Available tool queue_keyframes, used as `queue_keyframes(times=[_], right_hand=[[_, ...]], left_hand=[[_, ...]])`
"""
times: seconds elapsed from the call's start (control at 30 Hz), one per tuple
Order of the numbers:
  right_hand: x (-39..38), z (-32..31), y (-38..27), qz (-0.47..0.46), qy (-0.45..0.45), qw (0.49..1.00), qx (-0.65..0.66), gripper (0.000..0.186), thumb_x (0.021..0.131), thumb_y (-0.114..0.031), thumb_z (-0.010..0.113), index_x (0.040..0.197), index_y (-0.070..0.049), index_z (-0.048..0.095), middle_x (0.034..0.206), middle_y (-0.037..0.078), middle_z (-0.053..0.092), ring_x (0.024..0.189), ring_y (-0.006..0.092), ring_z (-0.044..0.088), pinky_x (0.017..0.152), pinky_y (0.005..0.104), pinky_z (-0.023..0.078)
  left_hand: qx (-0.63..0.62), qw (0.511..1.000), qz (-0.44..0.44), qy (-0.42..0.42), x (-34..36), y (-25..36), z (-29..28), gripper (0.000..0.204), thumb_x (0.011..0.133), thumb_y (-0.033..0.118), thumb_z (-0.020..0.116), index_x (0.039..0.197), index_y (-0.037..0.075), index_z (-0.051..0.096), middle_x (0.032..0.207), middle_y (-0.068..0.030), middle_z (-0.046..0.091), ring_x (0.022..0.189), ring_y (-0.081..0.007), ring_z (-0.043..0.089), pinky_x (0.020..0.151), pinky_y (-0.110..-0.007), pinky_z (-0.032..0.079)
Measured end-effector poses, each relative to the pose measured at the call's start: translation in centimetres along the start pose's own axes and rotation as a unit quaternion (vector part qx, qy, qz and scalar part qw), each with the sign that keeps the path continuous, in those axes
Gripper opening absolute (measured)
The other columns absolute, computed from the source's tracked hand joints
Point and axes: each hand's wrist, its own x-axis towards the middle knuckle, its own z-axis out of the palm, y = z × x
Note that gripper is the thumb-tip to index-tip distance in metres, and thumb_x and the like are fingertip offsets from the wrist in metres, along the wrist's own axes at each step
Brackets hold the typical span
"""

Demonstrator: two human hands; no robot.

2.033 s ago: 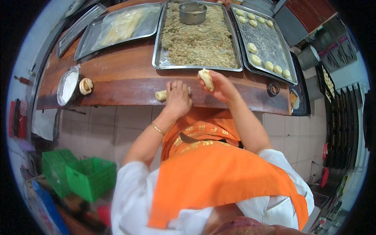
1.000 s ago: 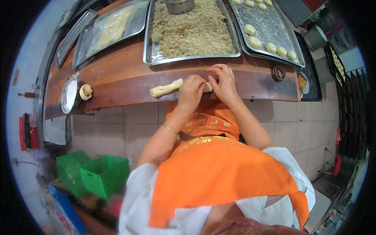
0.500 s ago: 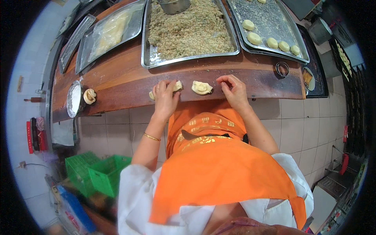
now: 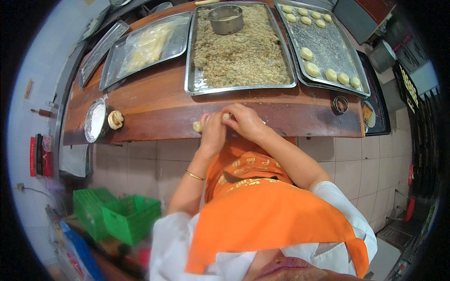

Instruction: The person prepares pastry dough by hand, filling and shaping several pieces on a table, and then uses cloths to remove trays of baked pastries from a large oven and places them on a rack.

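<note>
Along the near edge of the bench (image 4: 154, 114), just inside its rim at 6 o'clock, both hands meet over a pale dough roll (image 4: 197, 126). The left hand (image 4: 213, 129) is curled down around the roll, one end showing at 9 o'clock; the right hand (image 4: 236, 118) pinches its other end between thumb and fingers. Bare wood runs from the hands toward 9 o'clock, as far as one coiled dough piece (image 4: 115, 120) touching one flour bowl (image 4: 105, 125), and toward 3 o'clock, as far as thin metal ringwork (image 4: 346, 105), one ring or two, I cannot tell. At 12 o'clock a narrower bare strip separates the hands from the rim of one filling tray (image 4: 241, 90), which carries one metal hoop (image 4: 226, 27). At 2 o'clock, one floured tray (image 4: 323, 42) holds twelve dough rounds (image 4: 312, 70): seven toward its far end, five nearer. Toward 10 o'clock, one tray (image 4: 176, 44) bears one plastic-covered dough slab (image 4: 149, 47).
</note>
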Motion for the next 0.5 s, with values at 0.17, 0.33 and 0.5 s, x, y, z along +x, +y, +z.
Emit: queue_keyframes(times=[0.17,0.33,0.5], right_hand=[[-0.3,1.4,0.4,-0.036,0.046,0.997,-0.055,0.022,0.082,-0.014,0.067,0.101,-0.004,0.060,0.095,0.017,0.062,0.089,0.0382,0.061,0.076,0.0460,0.050],[-0.4,1.8,0.2,-0.058,0.027,0.987,-0.149,0.012,0.083,-0.011,0.063,0.091,-0.003,0.059,0.088,0.019,0.061,0.085,0.0394,0.060,0.072,0.0465,0.050],[-0.5,0.8,0.4,0.132,0.020,0.967,0.218,0.012,0.090,-0.014,0.063,0.096,-0.003,0.062,0.084,0.008,0.065,0.074,0.0204,0.063,0.065,0.0329,0.051]], left_hand=[[0.024,0.999,0.018,0.022,0.1,0.9,-0.2,0.023,0.078,-0.002,0.059,0.101,0.002,0.054,0.090,-0.0153,0.056,0.092,-0.0354,0.054,0.092,-0.049,0.035],[0.080,0.997,0.005,0.021,-0.3,0.3,0.7,0.012,0.080,0.003,0.056,0.092,0.004,0.054,0.088,-0.0135,0.055,0.091,-0.0333,0.054,0.092,-0.047,0.035],[0.160,0.987,-0.013,0.003,-0.3,0.6,1.8,0.011,0.082,0.007,0.054,0.092,0.004,0.056,0.097,-0.0133,0.054,0.100,-0.0313,0.052,0.098,-0.046,0.033]])
